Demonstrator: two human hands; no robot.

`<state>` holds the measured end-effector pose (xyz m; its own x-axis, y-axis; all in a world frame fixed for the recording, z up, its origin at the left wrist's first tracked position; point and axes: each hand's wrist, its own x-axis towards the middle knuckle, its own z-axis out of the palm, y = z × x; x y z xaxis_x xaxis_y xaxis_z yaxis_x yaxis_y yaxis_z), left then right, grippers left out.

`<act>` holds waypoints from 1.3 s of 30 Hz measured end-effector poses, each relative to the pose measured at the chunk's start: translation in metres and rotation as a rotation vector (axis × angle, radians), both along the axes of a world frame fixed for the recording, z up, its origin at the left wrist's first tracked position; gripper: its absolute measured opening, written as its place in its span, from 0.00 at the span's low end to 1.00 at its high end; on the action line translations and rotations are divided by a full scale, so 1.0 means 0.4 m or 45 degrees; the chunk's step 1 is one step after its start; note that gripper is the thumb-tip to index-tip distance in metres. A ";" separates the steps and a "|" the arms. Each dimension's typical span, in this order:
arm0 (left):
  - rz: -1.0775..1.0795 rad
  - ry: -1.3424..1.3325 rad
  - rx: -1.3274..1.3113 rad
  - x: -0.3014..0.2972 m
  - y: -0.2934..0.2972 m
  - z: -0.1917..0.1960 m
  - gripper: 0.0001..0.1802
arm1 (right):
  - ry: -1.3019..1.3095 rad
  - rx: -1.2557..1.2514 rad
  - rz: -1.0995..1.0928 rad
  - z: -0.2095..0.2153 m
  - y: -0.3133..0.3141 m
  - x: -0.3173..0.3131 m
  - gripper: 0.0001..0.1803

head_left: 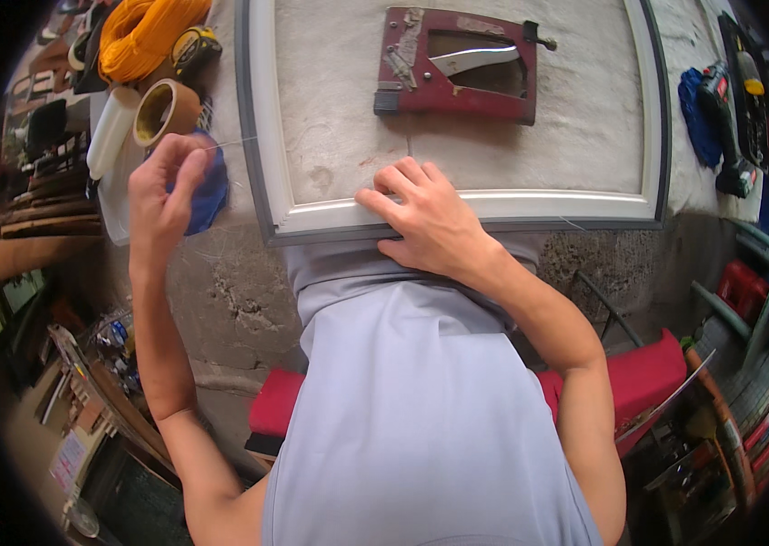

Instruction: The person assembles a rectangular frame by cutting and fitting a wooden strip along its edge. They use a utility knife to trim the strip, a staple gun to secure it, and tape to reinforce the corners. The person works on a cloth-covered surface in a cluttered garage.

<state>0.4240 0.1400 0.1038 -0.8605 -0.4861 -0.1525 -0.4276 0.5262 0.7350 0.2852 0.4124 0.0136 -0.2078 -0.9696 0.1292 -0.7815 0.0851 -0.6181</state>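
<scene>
A rectangular white frame with a grey outer edge (330, 215) lies on the pale cloth-covered bench in front of me. Left of it, my left hand (164, 187) is closed in a pinch on a thin, pale strand (231, 143) that runs right toward the frame's left side. My right hand (430, 216) rests on the near bar, fingers bent loosely over it and apart, with nothing visible in them. Another fine strand (573, 224) hangs at the near bar further right. Inside the frame lies a worn dark red metal tool (393, 55) with a cut-out window and a side knob.
Beside my left hand are a roll of brown tape (186, 107), a white tube (113, 134), a tape measure (193, 50), orange cord (150, 36) and something blue (211, 196). A cordless drill (728, 136) lies at the right. Red seating (643, 378) shows below the bench.
</scene>
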 end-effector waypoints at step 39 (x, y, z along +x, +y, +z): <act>0.201 0.068 0.115 0.030 0.046 0.047 0.11 | -2.065 -0.689 0.729 0.207 0.227 -0.116 0.29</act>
<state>0.4358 0.1584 0.1225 -0.7825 -0.6023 -0.1580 -0.4589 0.3863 0.8001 0.2389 0.5034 0.0963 -0.1258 -0.8828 0.4526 0.7088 -0.3992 -0.5816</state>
